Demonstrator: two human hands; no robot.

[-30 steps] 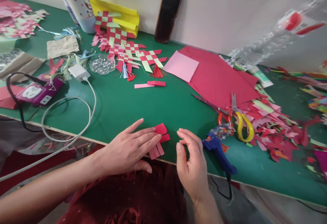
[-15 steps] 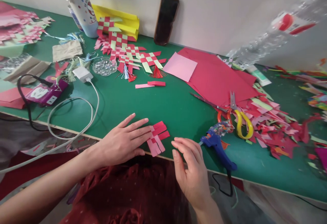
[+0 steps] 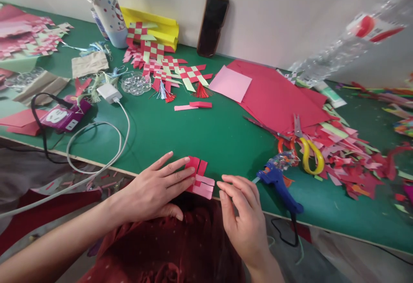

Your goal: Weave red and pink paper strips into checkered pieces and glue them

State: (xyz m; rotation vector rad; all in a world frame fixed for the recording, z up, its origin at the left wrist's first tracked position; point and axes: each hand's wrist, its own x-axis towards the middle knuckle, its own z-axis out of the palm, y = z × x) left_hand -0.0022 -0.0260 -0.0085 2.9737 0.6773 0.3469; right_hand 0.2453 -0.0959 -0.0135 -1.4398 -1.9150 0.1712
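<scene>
My left hand lies flat and open at the near edge of the green table, its fingertips pressing on a small woven piece of red and pink paper strips. The pink strip ends point right, toward my right hand. That hand is loosely curved with nothing in it, and its fingertips sit just beside the strip ends. Two loose strips, one pink and one red, lie farther back on the table.
A blue glue gun lies right of my right hand, with yellow-handled scissors and a scrap pile beyond. Red sheets and a pink square lie behind. Finished woven pieces, a phone, a bottle and a charger cable are at the back left.
The woven piece has turned under my left hand: its pink strips pointed toward me before and now point right. My right hand has come closer to it.
</scene>
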